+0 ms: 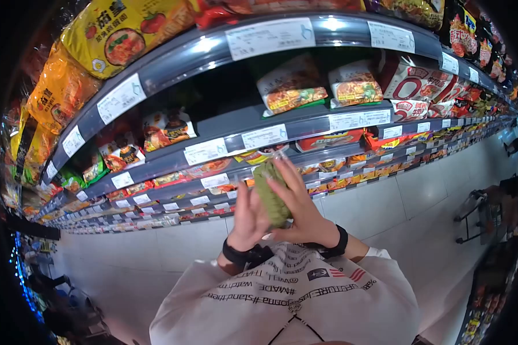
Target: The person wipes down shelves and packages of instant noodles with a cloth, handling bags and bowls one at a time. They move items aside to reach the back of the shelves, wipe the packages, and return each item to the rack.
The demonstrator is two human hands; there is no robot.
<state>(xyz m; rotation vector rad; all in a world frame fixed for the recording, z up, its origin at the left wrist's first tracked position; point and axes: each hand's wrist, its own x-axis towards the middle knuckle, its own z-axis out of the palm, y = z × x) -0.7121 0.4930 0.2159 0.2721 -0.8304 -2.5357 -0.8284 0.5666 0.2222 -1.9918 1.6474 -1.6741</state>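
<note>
An olive-green packet (271, 194) with a bumpy surface is held upright between my hands, in front of my chest and near the shelf edge. Wrapped around its right side is my right hand (305, 211), with the fingers across its upper part and the thumb low at its bottom end. My left hand (249, 215) presses its palm against the packet's left side, fingers pointing up and slightly blurred. No print can be read on the packet. Each wrist wears a black band.
Shelves of instant noodles curve around me. White-and-green noodle packs (290, 86) stand at the middle level, and yellow noodle packs (126, 37) at upper left. Price labels (265, 136) line the shelf edges. A shopping cart (475, 215) stands on the tiled floor (380, 213) at right.
</note>
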